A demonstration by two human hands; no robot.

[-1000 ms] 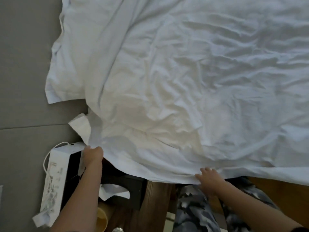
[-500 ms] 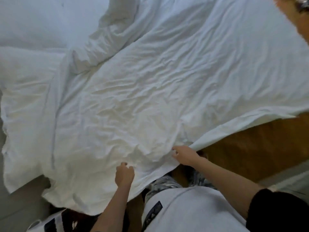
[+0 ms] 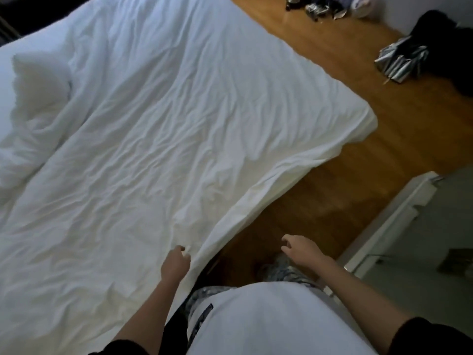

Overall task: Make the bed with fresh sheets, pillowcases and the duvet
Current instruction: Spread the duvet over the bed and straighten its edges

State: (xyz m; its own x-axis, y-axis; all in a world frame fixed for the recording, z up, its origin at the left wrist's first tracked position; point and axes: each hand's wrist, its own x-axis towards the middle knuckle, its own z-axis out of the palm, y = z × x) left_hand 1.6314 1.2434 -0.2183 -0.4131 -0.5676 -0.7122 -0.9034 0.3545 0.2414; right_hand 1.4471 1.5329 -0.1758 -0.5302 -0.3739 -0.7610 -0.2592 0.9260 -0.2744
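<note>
One wrinkled white sheet (image 3: 163, 139) spread across the bed, near edge pinched by left hand (image 3: 174, 263); right hand (image 3: 300, 249) released, loosely curled over wooden floor (image 3: 332, 201); one puffy pillow (image 3: 41, 80) far left.

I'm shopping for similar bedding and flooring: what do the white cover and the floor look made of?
The white cover looks like thin matte woven cloth, likely cotton: fine creases all over, soft drape at the edge. The floor looks like varnished wood or laminate: orange-brown planks with a faint sheen.
</note>
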